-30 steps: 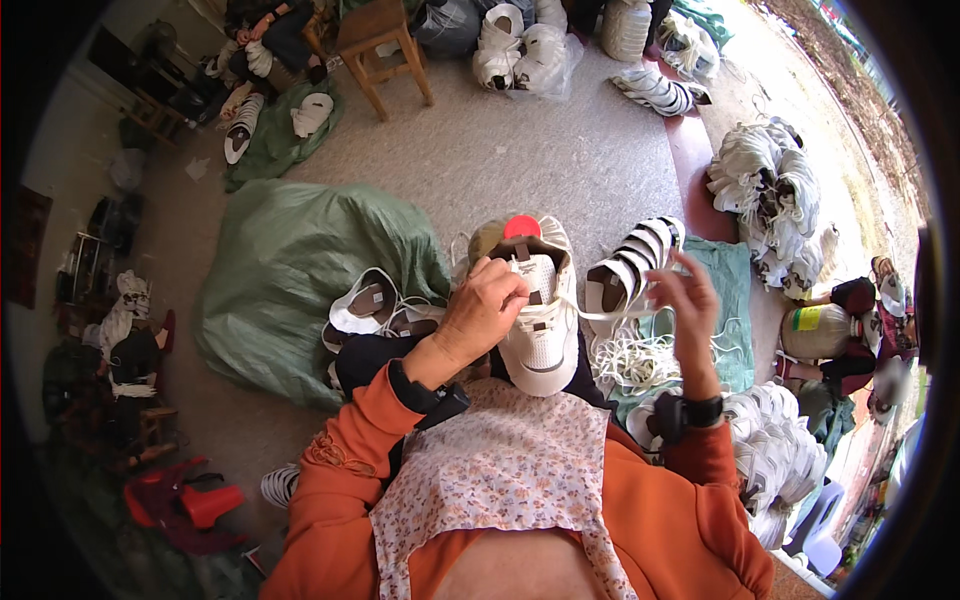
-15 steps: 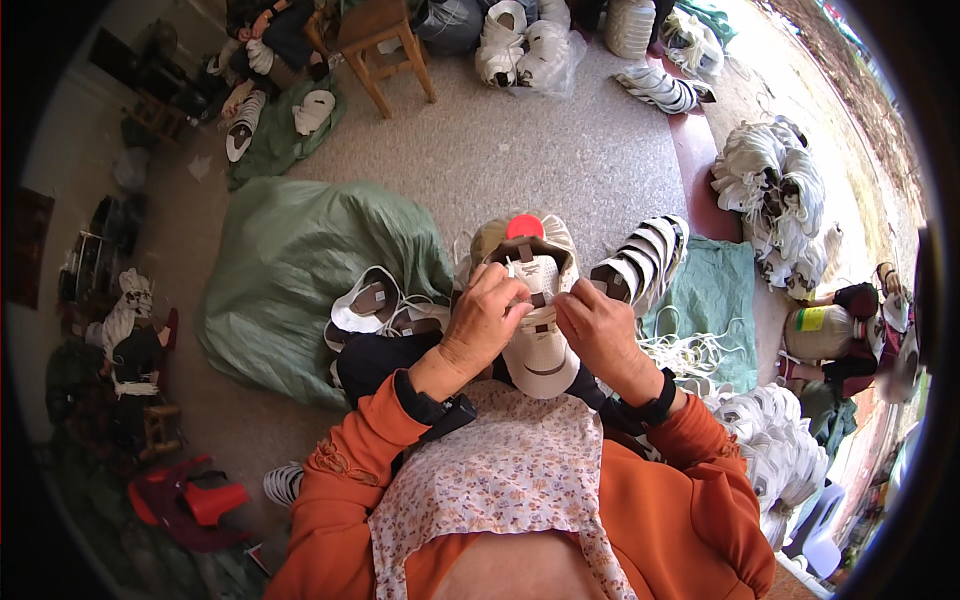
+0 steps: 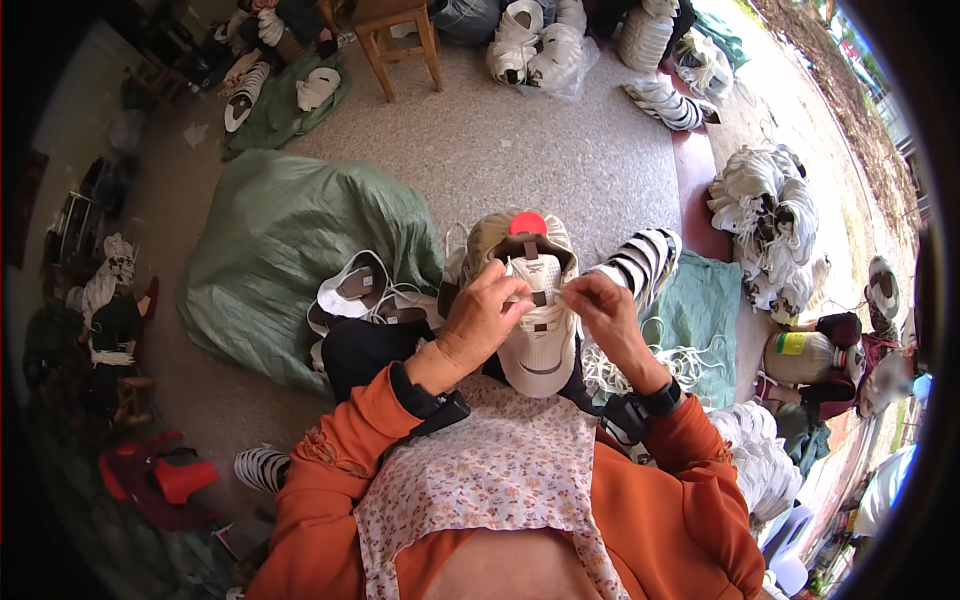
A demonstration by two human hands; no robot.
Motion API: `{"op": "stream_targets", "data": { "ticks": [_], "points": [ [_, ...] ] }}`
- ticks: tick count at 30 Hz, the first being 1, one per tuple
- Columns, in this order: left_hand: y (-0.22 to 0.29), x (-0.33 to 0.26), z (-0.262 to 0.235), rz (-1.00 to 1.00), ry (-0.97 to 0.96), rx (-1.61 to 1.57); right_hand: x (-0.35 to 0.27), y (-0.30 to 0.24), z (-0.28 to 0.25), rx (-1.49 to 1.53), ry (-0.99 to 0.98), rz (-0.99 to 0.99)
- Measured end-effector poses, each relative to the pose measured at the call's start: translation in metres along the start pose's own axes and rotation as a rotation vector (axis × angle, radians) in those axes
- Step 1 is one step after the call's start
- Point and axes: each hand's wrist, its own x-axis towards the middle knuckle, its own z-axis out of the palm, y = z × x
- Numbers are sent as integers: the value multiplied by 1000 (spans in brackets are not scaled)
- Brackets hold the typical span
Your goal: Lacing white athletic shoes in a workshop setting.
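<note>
1. While both hands are working at the top of the white shoe (image 3: pixel 540 335), the lace end could be slipping out of the pinch; the hold is only at the fingertips, so a small tug sideways would be enough to free it.
2. Left hand (image 3: pixel 490 320) is curling over the shoe's tongue, fingers closed on the upper and apparently on a thin white lace; the lace itself is too fine to confirm.
3. Right hand (image 3: pixel 600 310) is pinching close at the same spot, thumb and fingertips nearly together; whether it is holding the lace or the eyelet edge, I cannot tell.
4. Shoe is resting on the lap, toe pointing toward the body, heel away, between the two hands. It could be tipping off the knees, since nothing but the hands is steadying it.
5. Loose white laces (image 3: pixel 690 360) are lying just beside the right forearm and could be tangling with the working end.
6. Shoe is looking clean and white, with a tan collar and a red round tab (image 3: pixel 528 222) at the heel.
</note>
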Motion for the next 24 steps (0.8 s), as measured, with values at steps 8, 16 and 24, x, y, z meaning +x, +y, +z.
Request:
{"op": "stream_targets", "data": {
  "ticks": [8,16,24],
  "points": [
    [-5,-2,5,-9,31,-17,-11,-12,13,-635,70,-387],
    [-7,-5,7,-31,46,-36,-1,3,12,-180,-44,-156],
    [-10,-3,9,-26,41,-56,2,-12,20,-493,-4,-341]
  ]
}}
